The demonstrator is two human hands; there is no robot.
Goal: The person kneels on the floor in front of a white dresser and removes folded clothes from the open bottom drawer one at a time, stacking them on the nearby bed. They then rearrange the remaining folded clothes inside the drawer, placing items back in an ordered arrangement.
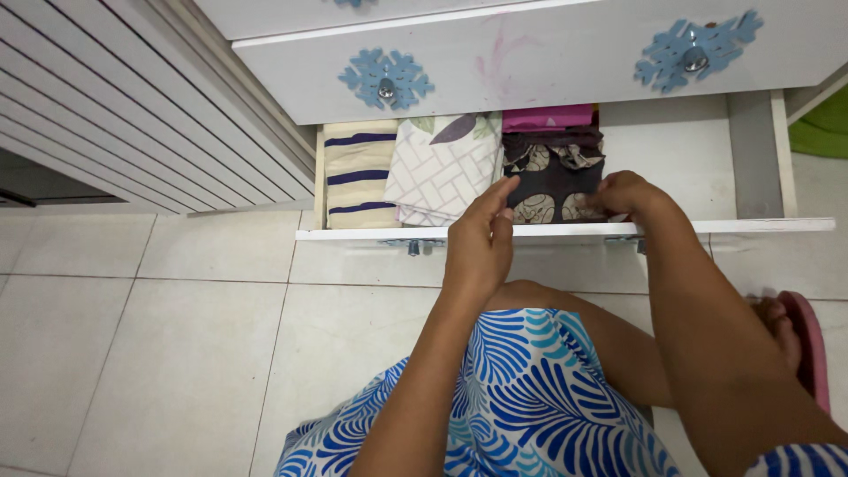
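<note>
A white drawer (760, 225) stands pulled out, holding folded cloths side by side. A dark brown patterned cloth (552, 177) lies in the middle, with a pink cloth (548, 117) behind it. My left hand (481, 238) rests its fingertips on the brown cloth's left edge, next to a white cloth with a lattice pattern (437, 168). My right hand (627, 194) grips the brown cloth's right edge. A cream cloth with dark blue stripes (358, 172) fills the drawer's left end.
The drawer's right part (680, 159) shows bare white bottom. Above it is a shut drawer front (530, 62) with blue snowflake knobs. A slatted white door (132, 97) stands at left. My knees in a blue leaf-print garment (530, 397) and a pink slipper (808, 344) are on the tiled floor.
</note>
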